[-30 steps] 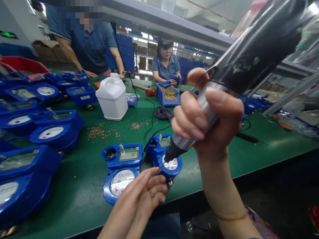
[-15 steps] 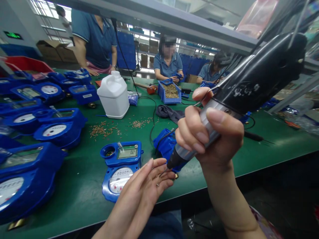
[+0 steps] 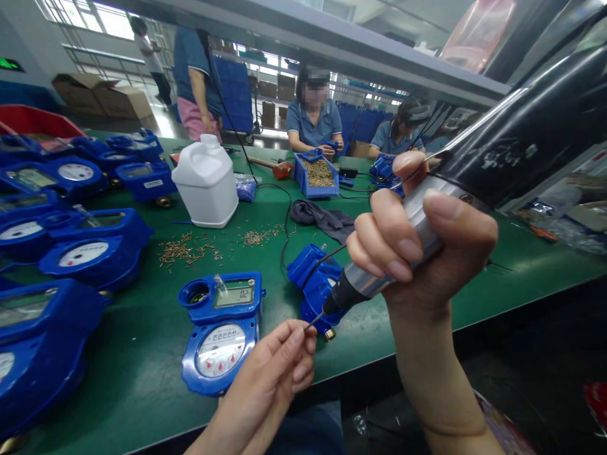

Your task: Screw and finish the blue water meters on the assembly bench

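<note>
My right hand (image 3: 422,234) is wrapped round the silver and black electric screwdriver (image 3: 478,170), which slants down to the left. At its tip, the thumb and fingers of my left hand (image 3: 279,360) are pinched together around the end of the thin bit; any screw there is too small to make out. Left of my left hand, a blue water meter (image 3: 222,347) lies face up on the green table, its display lit and its round opening uncovered. Behind the bit sits a second blue meter (image 3: 317,284) with a black cable across it.
Loose screws (image 3: 183,251) are scattered beyond the meter, near a white jug (image 3: 206,183). Several blue meters (image 3: 85,253) crowd the left side. A blue bin (image 3: 317,177) of brass parts and a dark cloth (image 3: 322,218) lie farther back. People work across the table.
My left hand has gone from an open palm with small screws on it to a pinch at the bit. The screwdriver and my right hand have shifted right. A standing person has turned.
</note>
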Available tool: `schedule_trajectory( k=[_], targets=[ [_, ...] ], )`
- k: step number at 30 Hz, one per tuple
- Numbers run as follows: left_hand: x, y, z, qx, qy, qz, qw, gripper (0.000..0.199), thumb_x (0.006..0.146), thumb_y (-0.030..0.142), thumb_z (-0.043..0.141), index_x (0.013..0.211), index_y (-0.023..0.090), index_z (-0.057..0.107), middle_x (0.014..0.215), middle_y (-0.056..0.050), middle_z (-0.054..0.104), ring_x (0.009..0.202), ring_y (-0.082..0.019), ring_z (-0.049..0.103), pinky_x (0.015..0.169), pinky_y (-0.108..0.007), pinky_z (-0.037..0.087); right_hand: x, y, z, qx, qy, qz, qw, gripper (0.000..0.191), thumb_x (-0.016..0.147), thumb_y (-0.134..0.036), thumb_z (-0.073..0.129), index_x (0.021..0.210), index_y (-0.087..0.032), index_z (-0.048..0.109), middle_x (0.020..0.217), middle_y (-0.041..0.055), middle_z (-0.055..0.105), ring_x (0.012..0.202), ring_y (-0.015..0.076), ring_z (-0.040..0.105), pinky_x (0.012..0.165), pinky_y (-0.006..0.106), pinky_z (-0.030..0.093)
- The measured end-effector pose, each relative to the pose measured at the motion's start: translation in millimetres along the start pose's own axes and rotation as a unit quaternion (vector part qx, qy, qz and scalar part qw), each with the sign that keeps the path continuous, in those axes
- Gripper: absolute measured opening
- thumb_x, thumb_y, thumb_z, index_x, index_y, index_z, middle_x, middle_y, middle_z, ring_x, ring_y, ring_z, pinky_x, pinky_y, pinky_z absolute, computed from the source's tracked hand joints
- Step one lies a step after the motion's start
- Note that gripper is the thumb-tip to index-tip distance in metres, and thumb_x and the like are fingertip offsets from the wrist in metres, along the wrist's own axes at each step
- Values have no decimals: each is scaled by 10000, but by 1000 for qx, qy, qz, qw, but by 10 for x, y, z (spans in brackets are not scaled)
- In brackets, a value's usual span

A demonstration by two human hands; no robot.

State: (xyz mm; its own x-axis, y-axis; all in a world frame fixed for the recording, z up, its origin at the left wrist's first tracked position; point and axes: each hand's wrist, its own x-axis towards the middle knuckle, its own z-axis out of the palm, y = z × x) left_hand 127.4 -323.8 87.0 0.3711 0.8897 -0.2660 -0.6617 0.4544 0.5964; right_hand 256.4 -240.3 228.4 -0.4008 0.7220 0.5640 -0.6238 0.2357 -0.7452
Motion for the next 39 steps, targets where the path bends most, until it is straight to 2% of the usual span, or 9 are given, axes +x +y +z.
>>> schedule_trajectory(
  k=[10,14,16,18,21,24,26,29,39],
  targets=[
    [83,-65,-15,15,0,13,1000,213,911,330,509,839,136,557,667,47,365,495,-20,187,459,-170,184,-46,-11,-47,7,7,-2,1000,85,850,-204,517,920,-224,560,482,-93,322,350,60,283,394,184,321],
    [82,-106,-43,56,15,-7,998,284,907,444,476,1006,190,556,648,62,328,476,-28,145,419,-164,122,0,-56,-110,11,-25,-16,1000,96,803,-232,533,897,-217,546,465,-95,309,326,56,271,370,179,306],
    [103,-161,-87,167,42,27,985,338,919,490,417,1099,232,539,662,57,372,457,-30,207,401,-157,166,58,-127,-142,-12,-5,-10,1000,133,766,-209,542,898,-213,532,454,-100,313,324,58,276,365,177,305],
    [159,-237,-127,362,69,148,918,287,934,429,422,1114,252,560,751,22,500,550,-51,441,491,-161,366,141,-211,-172,-47,14,-11,999,157,736,-210,554,890,-209,521,445,-104,329,330,61,277,356,176,291],
    [324,-360,-128,635,79,373,672,299,931,230,462,1219,254,538,1125,-53,602,950,-139,607,785,-229,491,281,-287,-223,-102,36,-12,994,135,739,-207,534,873,-202,518,452,-100,352,349,60,265,361,180,278],
    [516,-442,-78,787,89,412,450,476,912,209,490,1377,233,395,1421,-77,449,846,-155,652,648,-252,537,366,-252,-304,-138,34,-6,990,119,780,-207,512,899,-212,518,479,-93,374,370,65,297,388,192,302],
    [589,-468,-75,835,100,385,380,518,894,224,523,1390,246,377,1476,-58,379,733,-145,652,561,-271,543,359,-186,-382,-165,20,-4,986,120,812,-212,519,932,-218,513,493,-88,399,375,72,335,394,202,314],
    [578,-497,-165,833,135,399,359,430,867,220,570,1288,247,486,1393,-49,485,668,-138,646,501,-265,537,268,-88,-518,-188,23,-7,982,127,841,-208,532,965,-207,509,504,-85,415,375,72,362,394,203,325],
    [470,-534,-409,761,158,484,402,340,845,224,618,1174,190,538,1202,-101,614,691,-123,671,546,-201,539,89,110,-640,-175,65,-34,982,150,842,-180,539,987,-200,503,509,-92,427,364,62,370,381,190,333]
  ],
)
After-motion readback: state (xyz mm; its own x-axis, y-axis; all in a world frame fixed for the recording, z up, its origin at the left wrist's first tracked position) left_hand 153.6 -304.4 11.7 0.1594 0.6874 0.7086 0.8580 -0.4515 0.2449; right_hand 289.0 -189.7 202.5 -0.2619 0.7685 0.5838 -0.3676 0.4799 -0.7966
